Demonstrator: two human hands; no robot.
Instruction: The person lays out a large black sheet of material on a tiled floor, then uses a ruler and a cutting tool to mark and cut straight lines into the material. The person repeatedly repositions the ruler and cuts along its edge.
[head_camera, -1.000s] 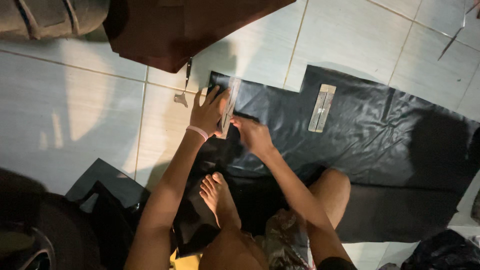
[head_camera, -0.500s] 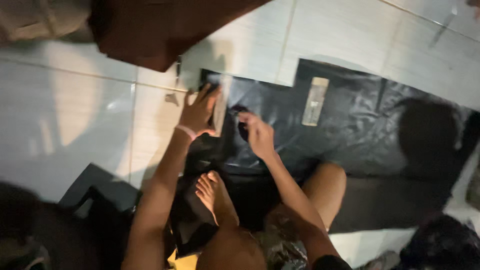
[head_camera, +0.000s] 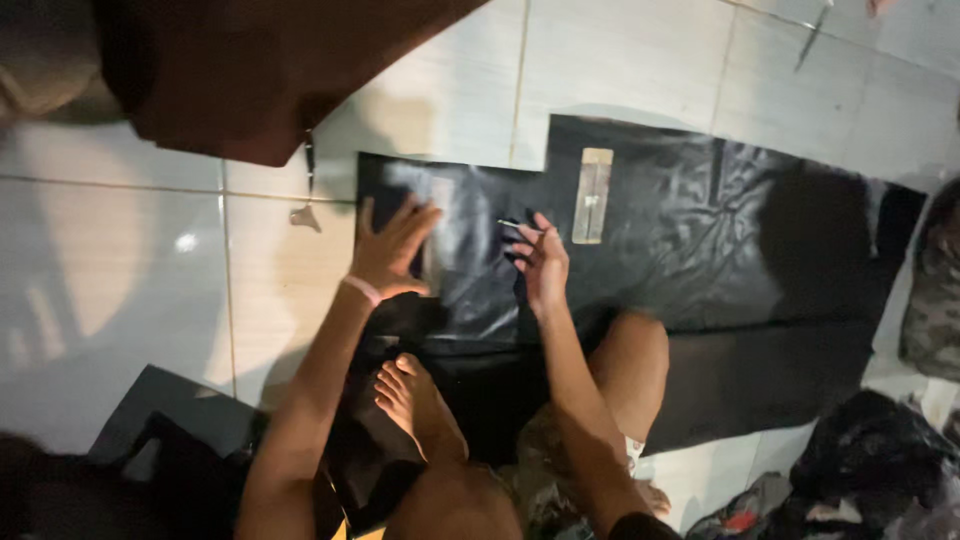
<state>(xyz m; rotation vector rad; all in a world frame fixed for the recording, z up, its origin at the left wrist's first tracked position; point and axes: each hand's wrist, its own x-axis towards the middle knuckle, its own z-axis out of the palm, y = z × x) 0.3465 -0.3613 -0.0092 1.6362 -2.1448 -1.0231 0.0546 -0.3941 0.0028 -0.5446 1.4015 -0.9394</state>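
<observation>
Two hands at frame centre: left hand (head_camera: 392, 252) flat, released, on black sheet (head_camera: 680, 215); right hand (head_camera: 541, 262) grip pinches a thin tool (head_camera: 517, 226).

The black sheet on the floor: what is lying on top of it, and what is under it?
On the black sheet lie a pale rectangular strip, the left hand pressed flat, and the right hand. Around it shows tiled floor; beneath is hidden.

place: home floor workspace | evidence: pale tiled floor (head_camera: 120, 300) – black sheet material (head_camera: 700, 230) spread flat – barefoot person seated on it
</observation>
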